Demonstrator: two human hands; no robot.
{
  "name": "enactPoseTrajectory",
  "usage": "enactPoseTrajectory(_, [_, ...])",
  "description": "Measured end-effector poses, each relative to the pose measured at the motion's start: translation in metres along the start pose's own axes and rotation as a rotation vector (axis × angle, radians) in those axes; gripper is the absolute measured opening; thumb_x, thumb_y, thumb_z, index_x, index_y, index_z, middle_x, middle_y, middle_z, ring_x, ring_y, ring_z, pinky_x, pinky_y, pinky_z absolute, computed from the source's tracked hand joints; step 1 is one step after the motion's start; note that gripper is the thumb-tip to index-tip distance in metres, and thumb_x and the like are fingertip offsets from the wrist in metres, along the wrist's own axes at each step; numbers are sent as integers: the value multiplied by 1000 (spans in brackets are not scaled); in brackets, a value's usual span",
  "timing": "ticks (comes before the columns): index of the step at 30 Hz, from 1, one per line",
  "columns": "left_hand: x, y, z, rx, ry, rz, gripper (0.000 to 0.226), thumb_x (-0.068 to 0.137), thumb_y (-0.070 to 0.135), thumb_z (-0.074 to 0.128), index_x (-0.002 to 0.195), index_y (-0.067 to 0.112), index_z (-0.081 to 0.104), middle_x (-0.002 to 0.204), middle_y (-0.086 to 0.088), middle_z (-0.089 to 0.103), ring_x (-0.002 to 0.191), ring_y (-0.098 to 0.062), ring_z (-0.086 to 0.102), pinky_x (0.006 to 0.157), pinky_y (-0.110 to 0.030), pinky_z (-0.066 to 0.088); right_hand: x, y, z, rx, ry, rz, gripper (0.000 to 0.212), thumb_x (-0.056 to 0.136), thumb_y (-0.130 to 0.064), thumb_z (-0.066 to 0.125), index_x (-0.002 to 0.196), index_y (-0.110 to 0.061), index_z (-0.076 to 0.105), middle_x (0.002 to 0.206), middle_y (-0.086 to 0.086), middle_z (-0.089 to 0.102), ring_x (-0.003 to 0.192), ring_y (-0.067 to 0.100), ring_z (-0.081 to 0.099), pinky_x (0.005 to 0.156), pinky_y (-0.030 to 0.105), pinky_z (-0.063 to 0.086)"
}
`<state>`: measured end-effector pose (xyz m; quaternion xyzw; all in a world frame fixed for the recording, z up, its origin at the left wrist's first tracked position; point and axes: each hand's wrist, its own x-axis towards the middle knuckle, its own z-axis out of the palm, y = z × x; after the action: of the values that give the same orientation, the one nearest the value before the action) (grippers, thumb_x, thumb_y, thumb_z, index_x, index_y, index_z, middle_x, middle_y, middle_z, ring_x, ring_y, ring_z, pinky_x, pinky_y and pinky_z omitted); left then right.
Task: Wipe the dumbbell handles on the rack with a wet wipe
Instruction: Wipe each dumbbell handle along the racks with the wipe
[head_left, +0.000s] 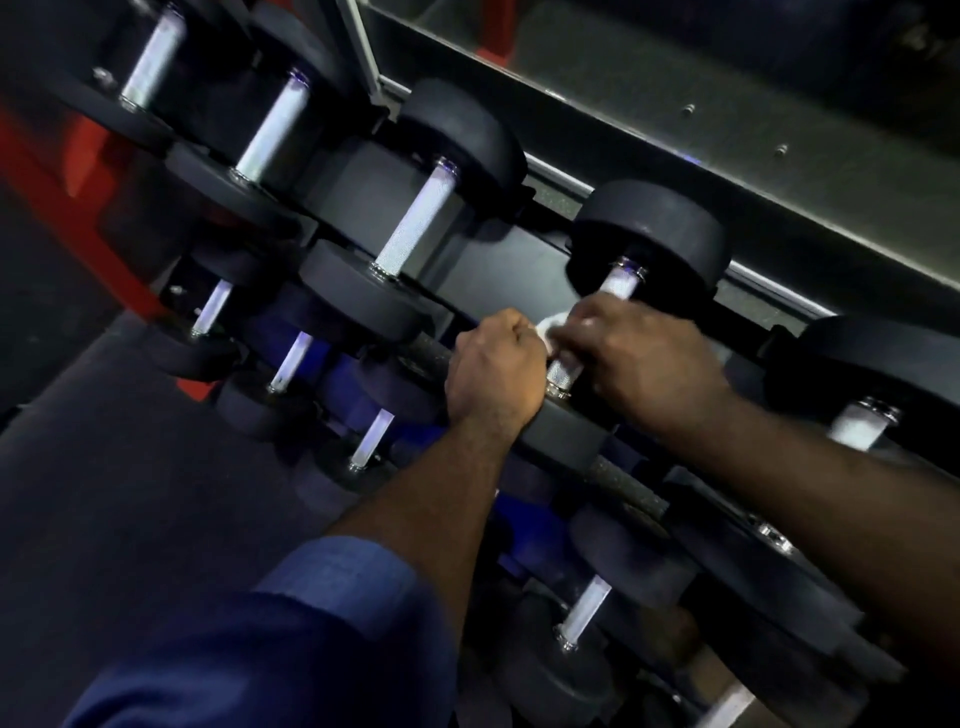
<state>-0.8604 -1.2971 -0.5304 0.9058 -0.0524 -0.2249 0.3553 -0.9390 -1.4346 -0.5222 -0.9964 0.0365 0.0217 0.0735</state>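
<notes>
A black dumbbell (654, 234) with a knurled metal handle (621, 283) lies on the upper rack shelf. My right hand (639, 358) is curled round the middle of that handle, pressing a white wet wipe (550, 328) against it; only a small fold of the wipe shows. My left hand (496, 366) is a closed fist beside the handle, on the dumbbell's near head (563, 431); I cannot tell whether it holds anything.
Several more dumbbells with bright handles, such as one (413, 218) to the left, line the upper shelf. A lower shelf (291, 358) holds smaller ones. A mirror panel (727, 104) runs behind the rack. Red frame parts (78, 156) stand at left.
</notes>
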Motion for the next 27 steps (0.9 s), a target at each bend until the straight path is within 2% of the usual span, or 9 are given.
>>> enactPoseTrajectory(3, [1,1,-1,40,-12,18,27,92,28,47,94,19,73,97,-7,74,87,-28,59,82,-38,52,-6,-11,1,-1,-158,-151,44,88,-26,58,130,-35,58,132,-5,54,108,22,61,63,30,36])
enactPoseTrajectory(5, [1,0,0,39,-20,20,31,89,31,45,91,19,73,93,-8,74,85,-28,61,84,-36,53,0,1,-2,-56,-66,-95,44,86,-28,56,129,-35,60,127,-3,56,110,23,60,62,30,44])
enactPoseTrajectory(8, [1,-1,2,5,-24,19,38,79,36,36,86,21,71,85,-7,76,90,-31,69,88,-44,57,1,15,-5,-104,120,139,40,84,-29,56,122,-36,66,122,1,60,105,31,59,76,39,48])
enactPoseTrajectory(12, [1,2,-3,73,-58,64,34,93,32,43,103,21,74,107,-11,75,109,-37,65,97,-44,54,-18,-2,11,-213,85,-172,42,83,-37,50,121,-37,67,115,-6,64,113,25,55,90,42,35])
enactPoseTrajectory(14, [1,6,-4,164,-102,76,29,99,25,46,113,22,71,121,-14,69,116,-39,60,98,-42,49,-15,8,7,-199,125,-197,42,84,-34,49,122,-31,68,114,-4,67,120,29,55,94,43,38])
enactPoseTrajectory(18, [13,16,4,178,-164,72,29,96,27,46,114,22,68,123,-12,68,116,-39,63,90,-39,47,0,23,8,15,320,-14,41,84,-12,51,119,-11,73,118,9,71,113,35,58,94,45,49])
enactPoseTrajectory(21, [14,17,9,146,-67,65,31,98,27,47,119,24,70,127,-10,69,116,-36,63,85,-37,44,-24,6,30,230,244,-48,56,70,3,61,124,-7,71,131,13,66,120,33,58,103,38,46])
enactPoseTrajectory(23, [11,16,10,137,-18,65,27,100,28,48,117,27,69,125,-9,68,115,-35,62,86,-38,43,-38,0,42,344,265,45,61,65,10,62,122,-10,73,130,9,68,117,31,62,102,35,49])
enactPoseTrajectory(27, [14,15,14,109,3,17,31,88,31,43,106,30,68,106,-2,76,105,-30,66,89,-40,52,-30,-9,45,609,547,385,41,80,14,68,112,-9,78,119,7,74,109,10,68,105,10,41])
